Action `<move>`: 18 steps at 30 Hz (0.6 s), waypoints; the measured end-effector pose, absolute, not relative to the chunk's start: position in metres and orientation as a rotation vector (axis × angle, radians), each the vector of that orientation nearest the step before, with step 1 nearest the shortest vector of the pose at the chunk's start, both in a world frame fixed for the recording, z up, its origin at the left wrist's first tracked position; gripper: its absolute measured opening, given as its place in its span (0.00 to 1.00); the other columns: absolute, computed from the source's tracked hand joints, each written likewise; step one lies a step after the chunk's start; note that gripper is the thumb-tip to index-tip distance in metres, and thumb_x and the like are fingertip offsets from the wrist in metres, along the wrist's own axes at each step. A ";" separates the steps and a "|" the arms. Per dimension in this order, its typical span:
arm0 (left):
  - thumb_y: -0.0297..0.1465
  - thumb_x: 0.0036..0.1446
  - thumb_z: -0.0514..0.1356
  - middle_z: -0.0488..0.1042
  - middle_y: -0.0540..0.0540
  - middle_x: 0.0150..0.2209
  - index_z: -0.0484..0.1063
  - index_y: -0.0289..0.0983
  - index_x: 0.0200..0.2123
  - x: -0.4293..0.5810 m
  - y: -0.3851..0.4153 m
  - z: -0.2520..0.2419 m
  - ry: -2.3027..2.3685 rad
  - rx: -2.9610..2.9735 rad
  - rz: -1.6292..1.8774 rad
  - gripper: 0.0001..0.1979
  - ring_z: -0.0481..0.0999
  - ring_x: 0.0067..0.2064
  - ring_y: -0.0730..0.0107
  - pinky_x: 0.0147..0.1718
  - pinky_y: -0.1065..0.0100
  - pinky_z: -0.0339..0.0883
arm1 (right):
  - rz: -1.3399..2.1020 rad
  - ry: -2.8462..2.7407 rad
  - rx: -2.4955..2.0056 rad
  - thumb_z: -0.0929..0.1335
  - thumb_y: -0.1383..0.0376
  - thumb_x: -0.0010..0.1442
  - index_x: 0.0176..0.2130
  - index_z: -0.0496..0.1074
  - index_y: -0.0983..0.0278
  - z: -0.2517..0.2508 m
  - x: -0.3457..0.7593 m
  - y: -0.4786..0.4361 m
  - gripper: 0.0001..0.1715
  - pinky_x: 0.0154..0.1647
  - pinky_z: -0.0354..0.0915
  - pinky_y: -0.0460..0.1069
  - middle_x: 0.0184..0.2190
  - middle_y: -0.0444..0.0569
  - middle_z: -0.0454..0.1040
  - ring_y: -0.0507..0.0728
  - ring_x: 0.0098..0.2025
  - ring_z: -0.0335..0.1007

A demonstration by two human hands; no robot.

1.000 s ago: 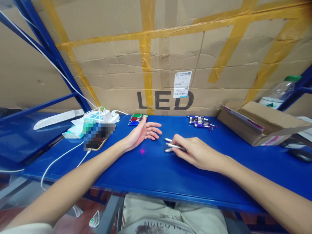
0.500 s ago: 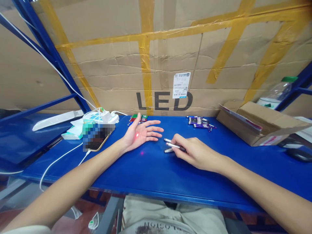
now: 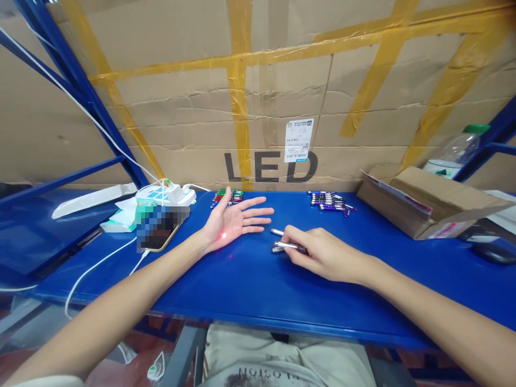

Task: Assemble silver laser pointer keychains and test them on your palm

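My left hand (image 3: pixel 234 220) is held palm up with its fingers spread, holding nothing. A bright red light spot falls on the lower palm, with a fainter red dot on the blue table (image 3: pixel 242 285) below it. Between the thumb and fingers of my right hand (image 3: pixel 322 252) is a slim silver-and-black laser pointer (image 3: pixel 291 245), its tip aimed left at my palm. Two more silver pointers, an upper one (image 3: pixel 277 232) and a lower one (image 3: pixel 276 250), show beside it, partly hidden by my fingers; whether the hand touches them I cannot tell.
Green, red and blue pointers (image 3: pixel 234 194) lie behind my left hand, purple and black ones (image 3: pixel 328 201) farther right. A charging phone (image 3: pixel 163 228), tissue pack (image 3: pixel 121 217) and power strip (image 3: pixel 147 194) are left. An open carton (image 3: pixel 415 201) and a mouse (image 3: pixel 494 252) are right.
The red spot has slid down and slightly left across my left palm. In my right hand the laser pointer has tilted, its tip now lower. Both hands stay nearly in place.
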State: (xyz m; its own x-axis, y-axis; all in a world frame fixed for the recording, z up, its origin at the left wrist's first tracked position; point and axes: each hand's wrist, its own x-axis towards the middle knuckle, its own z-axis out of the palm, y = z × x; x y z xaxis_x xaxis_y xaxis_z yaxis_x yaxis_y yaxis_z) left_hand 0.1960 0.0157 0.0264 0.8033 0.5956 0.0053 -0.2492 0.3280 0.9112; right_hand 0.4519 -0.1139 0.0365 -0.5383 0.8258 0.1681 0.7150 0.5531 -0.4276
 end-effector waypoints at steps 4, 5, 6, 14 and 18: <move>0.65 0.69 0.45 0.73 0.29 0.69 0.70 0.36 0.71 0.196 0.015 0.027 0.368 1.130 0.563 0.47 0.78 0.64 0.43 0.61 0.49 0.69 | 0.427 -2.498 -1.255 0.62 0.62 0.77 0.46 0.69 0.59 0.035 0.452 -0.114 0.07 0.34 0.60 0.50 0.32 0.45 0.78 0.57 0.32 0.75; 0.65 0.69 0.45 0.73 0.29 0.69 0.70 0.36 0.71 0.196 0.015 0.028 0.375 1.136 0.563 0.47 0.78 0.64 0.43 0.60 0.50 0.69 | 0.421 -2.518 -1.239 0.63 0.63 0.76 0.46 0.69 0.59 0.034 0.453 -0.114 0.06 0.36 0.62 0.50 0.35 0.46 0.79 0.58 0.34 0.76; 0.66 0.69 0.45 0.73 0.29 0.68 0.70 0.36 0.71 0.197 0.014 0.028 0.382 1.143 0.563 0.47 0.78 0.63 0.43 0.60 0.50 0.70 | 0.416 -2.539 -1.219 0.64 0.64 0.76 0.46 0.70 0.59 0.033 0.453 -0.114 0.06 0.38 0.64 0.50 0.38 0.47 0.80 0.58 0.36 0.77; 0.66 0.70 0.45 0.76 0.29 0.66 0.74 0.35 0.67 0.199 0.012 0.024 0.422 1.212 0.548 0.46 0.81 0.58 0.48 0.56 0.55 0.72 | 0.243 -2.609 -1.288 0.64 0.62 0.77 0.51 0.73 0.61 0.028 0.458 -0.107 0.09 0.46 0.71 0.54 0.48 0.53 0.76 0.62 0.47 0.77; 0.61 0.70 0.55 0.81 0.32 0.58 0.78 0.35 0.62 0.202 0.009 0.021 0.516 1.330 0.591 0.38 0.82 0.50 0.55 0.49 0.61 0.74 | 0.146 -2.557 -1.386 0.65 0.60 0.77 0.51 0.71 0.60 0.027 0.460 -0.106 0.08 0.47 0.72 0.56 0.49 0.54 0.75 0.64 0.49 0.75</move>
